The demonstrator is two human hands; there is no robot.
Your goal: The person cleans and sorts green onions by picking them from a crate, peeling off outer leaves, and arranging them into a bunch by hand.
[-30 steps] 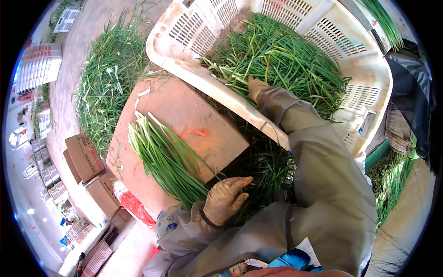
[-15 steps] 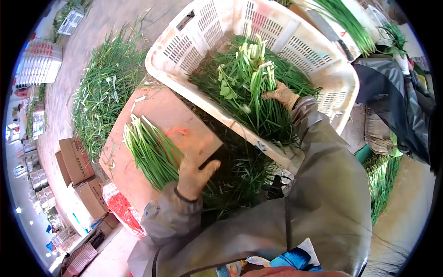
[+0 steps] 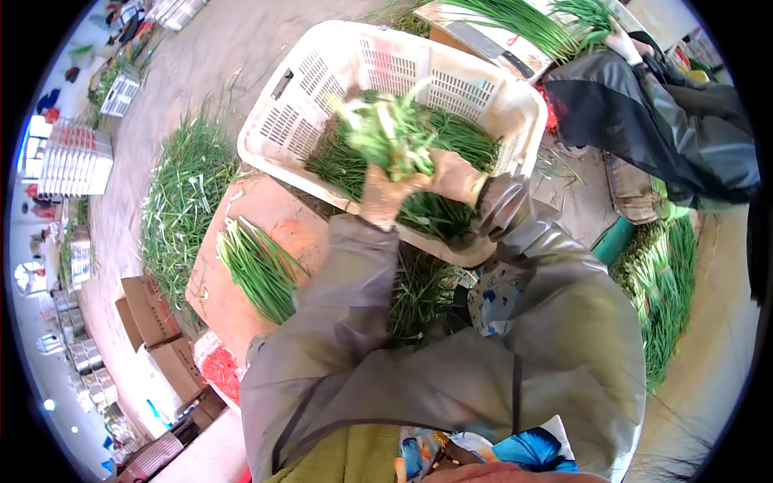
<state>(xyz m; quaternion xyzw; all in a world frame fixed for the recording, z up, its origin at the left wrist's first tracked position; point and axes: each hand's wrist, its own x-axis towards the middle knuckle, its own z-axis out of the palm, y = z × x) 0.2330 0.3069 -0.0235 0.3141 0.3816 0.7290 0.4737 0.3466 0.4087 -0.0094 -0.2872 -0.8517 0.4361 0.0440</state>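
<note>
Both gloved hands are together over the white plastic crate [image 3: 274, 157]. Between them is a bunch of green stalks [image 3: 386, 133], its pale ends pointing up and blurred. My left hand [image 3: 385, 196] grips the bunch from the left and my right hand [image 3: 457, 177] grips it from the right. More loose green stalks [image 3: 463, 137] lie inside the crate, below the held bunch. Left of my left sleeve, a separate bunch of long green stalks [image 3: 258, 270] rests on a reddish-brown board [image 3: 213, 282].
A leafy green heap [image 3: 189, 201] covers the floor at left. Cardboard boxes [image 3: 153, 310] stand at lower left. At upper right, another person's gloved hand [image 3: 624, 44] touches greens beside a white board. Tied bundles [image 3: 664, 298] lie at right.
My right hand has lifted a bunch out of the crate's greens. My left hand has moved from beside the board up to that bunch and taken hold. The view has shifted.
</note>
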